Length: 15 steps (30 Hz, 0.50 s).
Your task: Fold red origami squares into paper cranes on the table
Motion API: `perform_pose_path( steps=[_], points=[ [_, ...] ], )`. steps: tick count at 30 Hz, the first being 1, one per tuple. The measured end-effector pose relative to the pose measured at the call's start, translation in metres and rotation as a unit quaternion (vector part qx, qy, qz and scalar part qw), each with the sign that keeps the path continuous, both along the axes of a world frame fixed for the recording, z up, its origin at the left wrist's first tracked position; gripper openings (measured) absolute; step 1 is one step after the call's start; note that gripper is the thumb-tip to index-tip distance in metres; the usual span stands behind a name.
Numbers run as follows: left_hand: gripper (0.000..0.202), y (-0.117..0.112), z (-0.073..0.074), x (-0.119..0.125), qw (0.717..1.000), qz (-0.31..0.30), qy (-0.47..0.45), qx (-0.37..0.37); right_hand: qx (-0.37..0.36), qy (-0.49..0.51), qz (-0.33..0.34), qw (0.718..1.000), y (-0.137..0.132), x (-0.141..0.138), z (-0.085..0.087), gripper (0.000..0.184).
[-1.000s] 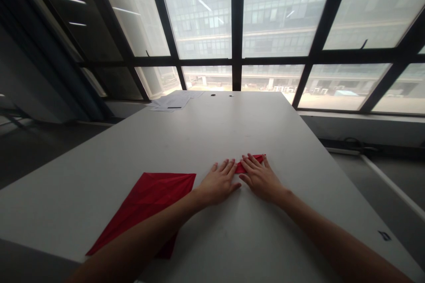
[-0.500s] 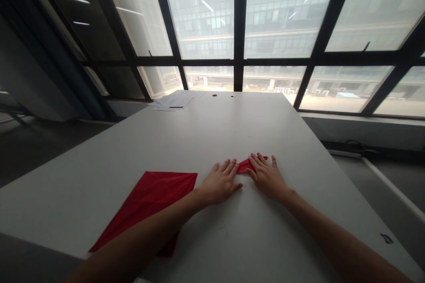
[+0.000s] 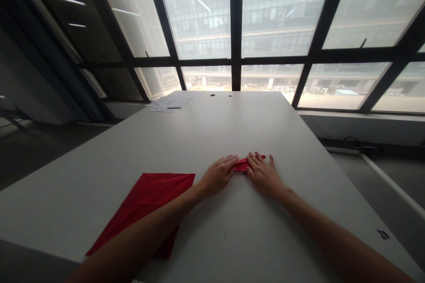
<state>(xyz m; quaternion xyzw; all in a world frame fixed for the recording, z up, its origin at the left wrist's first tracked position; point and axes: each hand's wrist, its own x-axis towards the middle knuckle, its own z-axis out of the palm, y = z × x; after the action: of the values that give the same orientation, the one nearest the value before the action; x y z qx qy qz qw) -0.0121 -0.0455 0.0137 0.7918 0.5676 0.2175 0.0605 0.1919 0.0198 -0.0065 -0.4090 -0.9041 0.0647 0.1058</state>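
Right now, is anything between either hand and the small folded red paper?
Nothing visible. The left hand and right hand both rest directly on the small folded red paper; the large red sheet lies apart, under the left forearm.

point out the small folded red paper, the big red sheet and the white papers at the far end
small folded red paper [image 3: 241, 166], head view, strip showing between the hands
big red sheet [image 3: 151, 199], head view, creased middle
white papers [image 3: 171, 102], head view, middle of the stack

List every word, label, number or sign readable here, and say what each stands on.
Nothing can be read.
Small dark mark on the white table near its right edge: too small and blurred.
Papers at the far end: a dark line, no legible text.
Red folded paper under both hands: no print.
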Motion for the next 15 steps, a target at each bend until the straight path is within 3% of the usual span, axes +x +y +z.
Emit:
perform_pose_path(
  steps=[2, 8, 15],
  points=[
    [0.038, 0.0, 0.0, 0.003, 1.0, -0.018, 0.006, 0.003, -0.004, 0.008, 0.004, 1.0, 0.001, 0.0, -0.001, 0.055],
    [0.023, 0.008, -0.007, 0.003, 0.999, 0.004, -0.026, 0.025, -0.006, 0.106, -0.003, 0.994, 0.011, 0.004, -0.001, 0.046],
    [0.022, 0.014, -0.01, 0.001, 0.997, 0.021, -0.076, 0.017, 0.061, 0.135, 0.069, 0.987, 0.017, 0.012, 0.009, 0.025]
  ],
)
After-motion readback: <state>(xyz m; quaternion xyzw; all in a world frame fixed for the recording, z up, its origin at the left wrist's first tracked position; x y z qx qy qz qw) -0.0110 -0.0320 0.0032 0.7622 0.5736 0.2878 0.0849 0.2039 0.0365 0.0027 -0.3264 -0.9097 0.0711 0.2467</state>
